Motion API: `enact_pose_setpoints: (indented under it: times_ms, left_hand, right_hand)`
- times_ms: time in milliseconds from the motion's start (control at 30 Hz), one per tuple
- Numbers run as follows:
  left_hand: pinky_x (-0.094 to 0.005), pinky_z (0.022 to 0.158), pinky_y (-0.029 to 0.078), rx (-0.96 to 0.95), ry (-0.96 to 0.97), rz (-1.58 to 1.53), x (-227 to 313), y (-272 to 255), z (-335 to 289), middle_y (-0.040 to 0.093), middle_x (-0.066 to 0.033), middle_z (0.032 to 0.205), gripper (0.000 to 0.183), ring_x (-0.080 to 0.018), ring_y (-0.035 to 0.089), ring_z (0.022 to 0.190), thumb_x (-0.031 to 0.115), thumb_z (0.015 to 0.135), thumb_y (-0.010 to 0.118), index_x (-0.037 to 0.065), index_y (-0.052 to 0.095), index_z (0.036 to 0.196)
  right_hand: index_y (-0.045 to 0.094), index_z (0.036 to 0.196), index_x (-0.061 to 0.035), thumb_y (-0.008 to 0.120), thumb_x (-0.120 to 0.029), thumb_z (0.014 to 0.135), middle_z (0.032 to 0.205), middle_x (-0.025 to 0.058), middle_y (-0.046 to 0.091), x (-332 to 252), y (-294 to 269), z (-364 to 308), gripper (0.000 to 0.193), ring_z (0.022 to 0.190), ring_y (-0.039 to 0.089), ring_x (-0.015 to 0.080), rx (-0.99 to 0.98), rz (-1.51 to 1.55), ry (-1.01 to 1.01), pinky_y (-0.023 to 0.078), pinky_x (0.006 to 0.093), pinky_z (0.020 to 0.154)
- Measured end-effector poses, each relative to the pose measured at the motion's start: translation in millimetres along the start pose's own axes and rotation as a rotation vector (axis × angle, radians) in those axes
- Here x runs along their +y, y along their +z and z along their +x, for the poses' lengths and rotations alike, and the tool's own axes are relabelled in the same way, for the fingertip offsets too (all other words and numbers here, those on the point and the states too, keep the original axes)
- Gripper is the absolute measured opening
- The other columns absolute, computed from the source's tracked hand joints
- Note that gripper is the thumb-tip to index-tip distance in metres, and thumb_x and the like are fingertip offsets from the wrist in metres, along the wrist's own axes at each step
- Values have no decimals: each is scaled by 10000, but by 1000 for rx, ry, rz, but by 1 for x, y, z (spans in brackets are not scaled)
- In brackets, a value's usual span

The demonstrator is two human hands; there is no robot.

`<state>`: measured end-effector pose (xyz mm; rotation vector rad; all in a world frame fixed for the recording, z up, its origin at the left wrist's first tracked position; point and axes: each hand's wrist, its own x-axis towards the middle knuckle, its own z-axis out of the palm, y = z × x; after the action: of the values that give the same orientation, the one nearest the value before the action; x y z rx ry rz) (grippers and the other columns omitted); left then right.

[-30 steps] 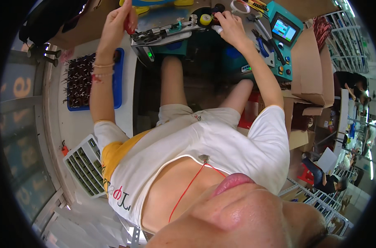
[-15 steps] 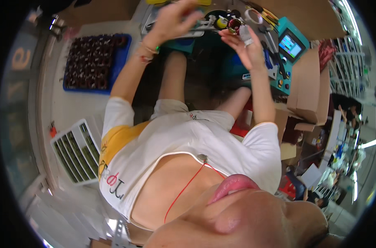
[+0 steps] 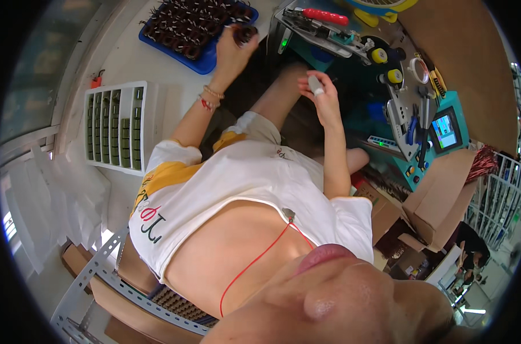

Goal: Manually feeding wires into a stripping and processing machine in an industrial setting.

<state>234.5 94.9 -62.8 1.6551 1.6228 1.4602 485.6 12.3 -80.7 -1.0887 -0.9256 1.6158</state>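
Note:
My left hand is closed around a dark reddish-brown ring coil, at the right edge of a blue tray. Rows of similar dark wound coils with thin pale wire ends fill most of that tray. My right hand is raised above my lap, its fingers loosely bent and apart, with nothing visible in it. A white cover wraps one of its digits. To its right stands a teal winding machine with yellow-centred black rollers.
A white compartment box with green pieces sits at left on the pale table. On the machine lie blue-handled pliers, a tape roll and a red-handled tool; its screen is lit. An open cardboard box stands at right.
My left hand has gone from the machine to the tray and now holds a coil. My right hand has drawn back from the machine, without the coil seen at it earlier. The view has shifted.

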Motion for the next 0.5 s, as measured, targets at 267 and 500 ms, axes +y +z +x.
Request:
enact_pose_setpoints:
  times_ms: [267, 500]
  left_hand:
    - [-507, 835, 445, -78, 244, 697, -81, 23, 46, 608, -277, 907, 273, -451, 539, 946, 201, 796, 709, -47, 639, 887]
    - [-497, 854, 451, -72, 427, 602, -97, 8, 46, 641, -304, 914, 321, -468, 551, 922, 219, 868, 703, -85, 663, 965]
  right_hand:
    - [601, 1116, -30, 514, -108, 1003, 995, 101, 677, 53, -74, -87, 163, 854, 647, 146, 262, -111, 186, 539, 272, 780]
    - [576, 1112, -40, 558, -52, 958, 933, 90, 664, 54, -216, -184, 156, 727, 623, 136, 1362, -280, -472, 512, 275, 626]
